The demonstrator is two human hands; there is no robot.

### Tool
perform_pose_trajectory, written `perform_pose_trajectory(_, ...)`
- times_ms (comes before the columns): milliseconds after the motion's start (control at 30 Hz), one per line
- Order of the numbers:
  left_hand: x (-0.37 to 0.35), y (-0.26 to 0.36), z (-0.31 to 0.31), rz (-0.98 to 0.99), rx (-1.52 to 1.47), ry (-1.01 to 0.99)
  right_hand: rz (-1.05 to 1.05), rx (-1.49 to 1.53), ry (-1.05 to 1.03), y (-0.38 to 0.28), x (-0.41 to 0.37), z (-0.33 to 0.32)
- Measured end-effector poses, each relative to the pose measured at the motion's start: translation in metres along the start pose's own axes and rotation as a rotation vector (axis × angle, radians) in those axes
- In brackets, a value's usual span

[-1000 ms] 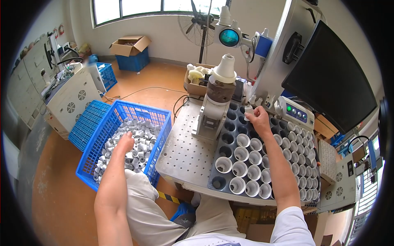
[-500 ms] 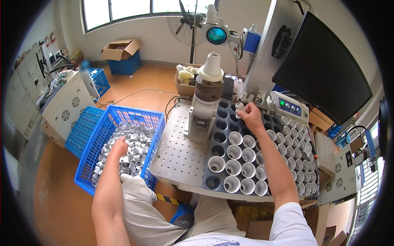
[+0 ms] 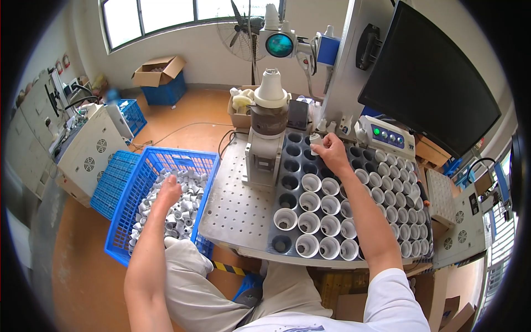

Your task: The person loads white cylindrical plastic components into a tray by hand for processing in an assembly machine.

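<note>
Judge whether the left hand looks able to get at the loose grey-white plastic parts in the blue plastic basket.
Very likely yes: the left hand is inside the rim of the basket, right at the loose parts, and nothing visible covers the pile.

Crate (image 3: pixel 188 160) stands left of the perforated plate (image 3: pixel 227 207), small conical parts (image 3: pixel 174 218) inside. Fixture (image 3: pixel 266 144) sits at the plate's rear right, a cone (image 3: pixel 271 88) on top. Right of the plate — the socketed tray (image 3: pixel 271 243), cups (image 3: pixel 308 223) seated in rows. Control box (image 3: pixel 390 136) lies behind the tray; monitor (image 3: pixel 434 83) overhangs that rear right side. Carton (image 3: pixel 239 120) noted behind the fixture — fan (image 3: pixel 240 39) farther back.
</note>
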State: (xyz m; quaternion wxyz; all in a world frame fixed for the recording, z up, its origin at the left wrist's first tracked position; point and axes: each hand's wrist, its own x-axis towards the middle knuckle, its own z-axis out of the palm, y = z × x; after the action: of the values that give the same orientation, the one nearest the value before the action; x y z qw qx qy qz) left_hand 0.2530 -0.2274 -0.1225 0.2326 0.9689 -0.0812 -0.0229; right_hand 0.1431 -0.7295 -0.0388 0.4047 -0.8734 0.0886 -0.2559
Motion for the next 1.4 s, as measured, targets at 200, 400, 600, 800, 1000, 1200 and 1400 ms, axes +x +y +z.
perform_pose_trajectory(200, 0.049, 0.097, -0.033, 0.265, -0.416, 0.346, 0.009, 0.001, 0.002, 0.0, 0.0, 0.0)
perform_pose_trajectory(400, 0.037, 0.292, -0.122, 0.484, -0.586, 0.432, 0.125, 0.46, 0.031, -0.004, 0.007, -0.003)
perform_pose_trajectory(600, 0.037, 0.371, -0.122, 0.434, -0.649, 0.194, -0.106, 0.768, 0.161, -0.106, 0.044, -0.026)
perform_pose_trajectory(800, 0.033, 0.298, -0.159, 0.606, -0.797, 0.506, -0.387, 0.591, 0.012, -0.196, 0.058, 0.003)
perform_pose_trajectory(1000, 0.079, 0.024, -0.112, 0.033, -0.267, 0.745, -0.308, 0.376, 0.005, -0.183, 0.039, 0.032)
perform_pose_trajectory(1200, -0.014, -0.088, -0.012, -0.315, 0.301, 0.257, -0.304, 0.249, 0.102, -0.189, 0.028, 0.041)
perform_pose_trajectory(1400, -0.012, -0.099, -0.017, -0.185, 0.19, 0.086, -0.358, 0.263, 0.053, -0.153, 0.019, 0.002)
